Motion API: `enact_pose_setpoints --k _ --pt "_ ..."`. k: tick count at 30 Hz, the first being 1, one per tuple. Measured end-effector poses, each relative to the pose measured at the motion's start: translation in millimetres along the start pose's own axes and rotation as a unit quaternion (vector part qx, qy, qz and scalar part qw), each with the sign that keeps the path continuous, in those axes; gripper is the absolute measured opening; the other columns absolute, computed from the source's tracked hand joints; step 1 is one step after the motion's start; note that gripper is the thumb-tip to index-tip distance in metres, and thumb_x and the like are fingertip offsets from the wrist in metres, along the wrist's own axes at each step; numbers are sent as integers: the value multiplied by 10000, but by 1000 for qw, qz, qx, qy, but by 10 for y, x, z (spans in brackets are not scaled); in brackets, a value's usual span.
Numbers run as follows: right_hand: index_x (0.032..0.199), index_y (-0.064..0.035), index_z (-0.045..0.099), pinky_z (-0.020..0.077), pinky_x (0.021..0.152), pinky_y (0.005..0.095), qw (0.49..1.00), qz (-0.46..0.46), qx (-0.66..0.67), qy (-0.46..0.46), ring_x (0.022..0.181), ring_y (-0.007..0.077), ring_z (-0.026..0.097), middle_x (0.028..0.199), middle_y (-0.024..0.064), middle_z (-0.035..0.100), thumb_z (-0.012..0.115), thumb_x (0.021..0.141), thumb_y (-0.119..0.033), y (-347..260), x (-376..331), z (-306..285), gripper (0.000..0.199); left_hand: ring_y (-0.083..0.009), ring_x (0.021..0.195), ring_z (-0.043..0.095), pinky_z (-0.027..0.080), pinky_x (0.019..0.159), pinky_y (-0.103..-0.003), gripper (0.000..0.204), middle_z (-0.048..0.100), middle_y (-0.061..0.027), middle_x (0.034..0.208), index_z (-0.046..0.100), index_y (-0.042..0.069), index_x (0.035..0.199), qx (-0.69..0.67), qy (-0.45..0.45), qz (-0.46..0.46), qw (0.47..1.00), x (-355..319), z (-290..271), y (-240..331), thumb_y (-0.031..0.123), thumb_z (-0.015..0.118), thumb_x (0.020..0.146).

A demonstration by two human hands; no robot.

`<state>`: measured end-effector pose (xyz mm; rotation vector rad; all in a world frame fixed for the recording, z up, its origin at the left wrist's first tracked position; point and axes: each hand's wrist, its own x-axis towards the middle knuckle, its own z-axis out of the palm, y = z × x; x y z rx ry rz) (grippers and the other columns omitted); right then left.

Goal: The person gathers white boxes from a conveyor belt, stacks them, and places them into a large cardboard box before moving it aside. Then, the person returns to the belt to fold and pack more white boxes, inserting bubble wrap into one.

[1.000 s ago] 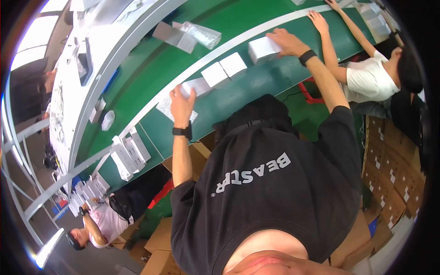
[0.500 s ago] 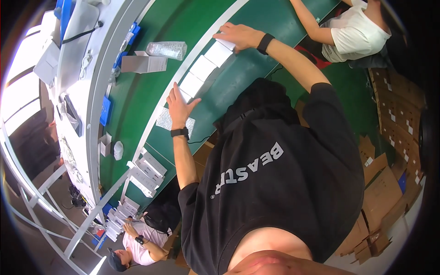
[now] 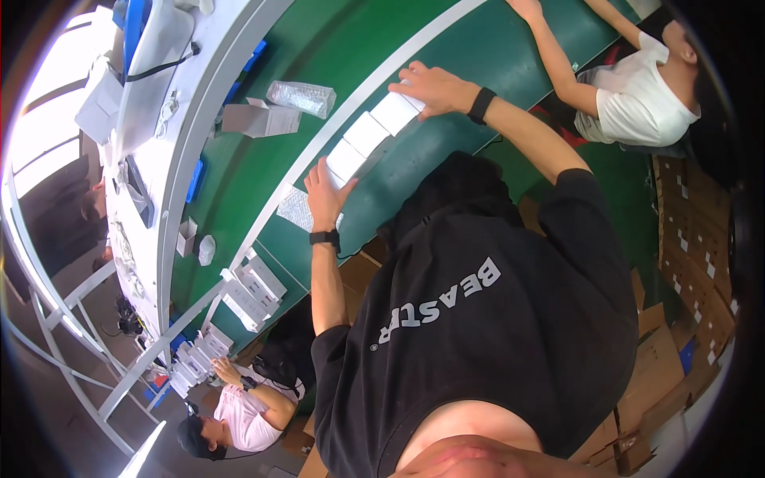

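Several small white boxes (image 3: 367, 134) stand side by side in a row on the green work surface, along its pale edge strip. My left hand (image 3: 325, 197) clasps the near-left end of the row, its thumb spread toward my body and its fingers along the far side. At the opposite end, my right hand (image 3: 434, 89) curls its fingers over the last box and partly hides it. The row sits between the two hands. A piece of bubble wrap (image 3: 293, 209) lies flat beside my left hand, partly covered by it.
Beyond the edge strip, an open white carton (image 3: 261, 119) and a bubble-wrapped packet (image 3: 301, 99) lie on the green belt. Several unfolded white cartons (image 3: 253, 291) stand at the left. Co-workers stand at the upper right (image 3: 645, 92) and lower left (image 3: 259, 410). Brown cardboard boxes (image 3: 657, 358) are at the right.
The whole view has shifted slightly, so most things appear lower and farther right. Both hands keep their places at the ends of the box row. The upper-right co-worker's hand has come into view.
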<state>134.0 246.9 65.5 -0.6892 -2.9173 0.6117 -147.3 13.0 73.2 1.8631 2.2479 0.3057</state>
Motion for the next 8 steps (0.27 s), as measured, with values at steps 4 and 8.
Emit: enact_pose_setpoints --k 4,8 --pt "1261 -130 532 562 805 444 999 18 4 49 1135 354 503 1155 124 557 825 639 -222 -30 -138 -22 693 -423 1168 492 420 989 -484 904 558 -221 1243 430 -25 1364 -7 -10 40 999 122 143 -103 396 857 687" --pt "1228 -132 575 532 914 447 996 73 -15 55 1215 332 535 1239 110 589 851 580 -215 43 -107 -21 709 -430 1126 528 400 998 -505 902 574 -256 1241 434 -50 1353 -15 -11 133 991 735 499 66 376 864 684"
